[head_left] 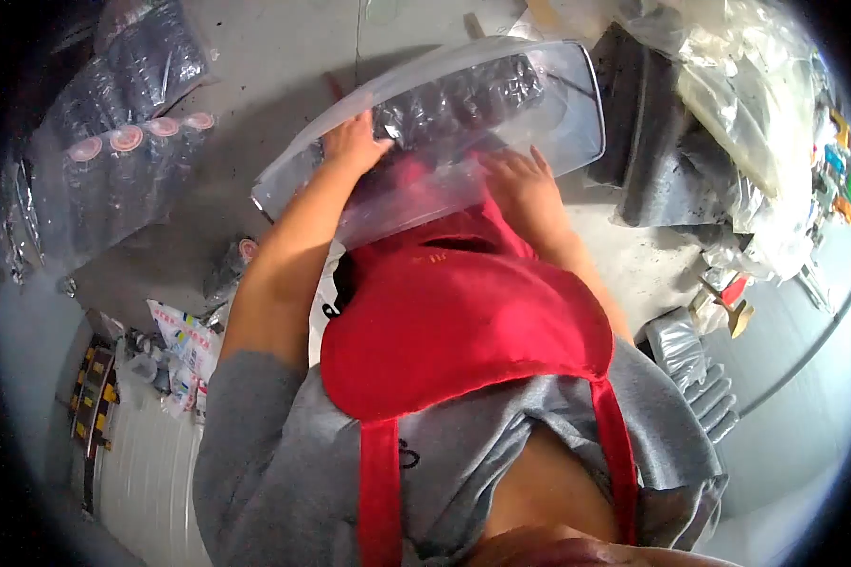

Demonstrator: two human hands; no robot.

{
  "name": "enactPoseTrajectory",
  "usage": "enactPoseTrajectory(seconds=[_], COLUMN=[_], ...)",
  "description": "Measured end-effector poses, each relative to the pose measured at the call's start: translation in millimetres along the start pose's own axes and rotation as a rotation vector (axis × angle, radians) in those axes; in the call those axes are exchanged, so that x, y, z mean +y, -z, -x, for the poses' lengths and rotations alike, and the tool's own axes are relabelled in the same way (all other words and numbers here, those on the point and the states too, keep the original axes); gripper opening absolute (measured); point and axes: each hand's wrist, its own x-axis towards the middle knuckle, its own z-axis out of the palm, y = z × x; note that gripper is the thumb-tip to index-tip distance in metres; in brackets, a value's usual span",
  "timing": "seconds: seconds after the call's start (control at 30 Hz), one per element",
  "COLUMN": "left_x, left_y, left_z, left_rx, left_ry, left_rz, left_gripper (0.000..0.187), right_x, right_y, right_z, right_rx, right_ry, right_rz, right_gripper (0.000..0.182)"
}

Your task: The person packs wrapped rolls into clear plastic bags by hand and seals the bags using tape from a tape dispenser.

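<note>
Head view: the clear plastic bag (569, 125) lies in front of you, slanting across the area just beyond your red apron (463, 321). A dark, glossy bundle (463, 99) shows through its far side. The bag's wide end, edged by a dark line, is toward your right.

Handling, as judged: the film is thin, soft and slippery, and creases readily; it may tear if pulled at one point. The bundle appears to carry most of the weight, though its mass cannot be determined. Take hold of the film along its edges with broad finger contact, and support the bundle from beneath.

Hands: your two hands are apart, both at the bag. Your left hand (350, 144) touches its left portion beside the bundle, with the thumb spread away from partly bent fingers. Your right hand (528, 189) touches the near side, right of centre, fingers loosely spread and slightly bent. You cannot tell from this view whether either hand pinches the film or only presses on it.
</note>
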Motion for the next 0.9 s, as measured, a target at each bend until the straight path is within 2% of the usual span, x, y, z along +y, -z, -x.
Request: enactPoseTrajectory(seconds=[0.03, 0.07, 0.13, 0.2, 0.27, 0.3, 0.37, 0.4, 0.47, 0.5, 0.53, 0.6, 0.67, 0.73, 0.77, 0.83, 0.87, 0.9], left_x=[7.3, 8.1, 16.1, 20.1, 15.4, 16.4, 14.6, 9.8, 6.8, 10.1, 19.2, 41.6, 44.8, 26.7, 23.8, 14.3, 2.2, -2.7], left_y=[-5.4, -16.7, -31.8, -34.9, -30.9, -22.4, -0.7, 4.1, 0.6, 1.1, 11.8, 36.3, 29.3, -20.2, -45.1, -116.1, -149.3, -162.8], left_z=[3.3, -0.7, -9.2, -16.2, -16.5, -10.4, -0.2, 1.9, 18.7, 35.0, 58.9, 137.2, 207.7, 267.7, 297.4, 344.3, 366.9, 391.4], left_rx=[-0.009, -0.006, -0.044, -0.069, -0.05, -0.026, -0.105, -0.089, -0.042, 0.09, 0.112, 0.399, 0.601, 0.697, 0.657, 0.525, 0.453, 0.402], left_ry=[-0.124, -0.119, -0.091, -0.039, -0.059, -0.027, -0.046, -0.031, -0.071, -0.103, -0.102, -0.107, -0.113, 0.009, 0.138, 0.389, 0.535, 0.588], left_rz=[0.036, 0.052, -0.211, -0.191, -0.144, -0.141, -0.208, -0.225, 0.028, 0.074, 0.06, 0.388, 0.497, 0.539, 0.638, 0.801, 0.856, 0.778], left_gripper=[0.098, 0.098, 0.1, 0.098, 0.086, 0.086, 0.063, 0.063, 0.046, 0.041, 0.041, 0.036, 0.03, 0.028, 0.027, 0.028, 0.029, 0.031], right_x=[1.1, 1.7, 1.7, 4.2, 2.4, 2.8, 9.3, 12.3, 21.7, 25.8, 28.4, 26.4, 19.3, -1.6, -6.9, -24.0, -48.3, -64.1], right_y=[-1.7, -2.7, -1.0, 5.9, 11.2, 15.7, 14.5, 12.2, 11.8, 8.7, 7.1, 2.3, -2.3, -15.9, -33.2, -66.5, -70.5, -89.9], right_z=[2.1, 3.9, 9.4, 17.3, 32.2, 39.9, 48.8, 59.4, 69.8, 75.7, 78.3, 83.7, 77.8, 78.6, 76.2, 59.7, 48.6, 43.9], right_rx=[0.005, -0.005, -0.001, -0.012, 0.061, 0.054, 0.092, 0.113, 0.102, 0.075, 0.061, 0.078, 0.084, -0.181, -0.178, -0.306, -0.519, -0.469], right_ry=[-0.002, 0.005, 0.108, 0.138, 0.169, 0.183, 0.26, 0.271, 0.339, 0.341, 0.354, 0.411, 0.503, 0.433, 0.481, 0.804, 0.851, 0.952], right_rz=[-0.013, 0.0, 0.068, 0.053, 0.06, 0.059, 0.078, 0.089, 0.124, 0.145, 0.173, 0.181, 0.197, 0.071, 0.076, 0.154, 0.193, 0.064], right_gripper=[0.031, 0.031, 0.033, 0.033, 0.032, 0.032, 0.032, 0.032, 0.035, 0.035, 0.035, 0.036, 0.036, 0.036, 0.036, 0.034, 0.032, 0.031])
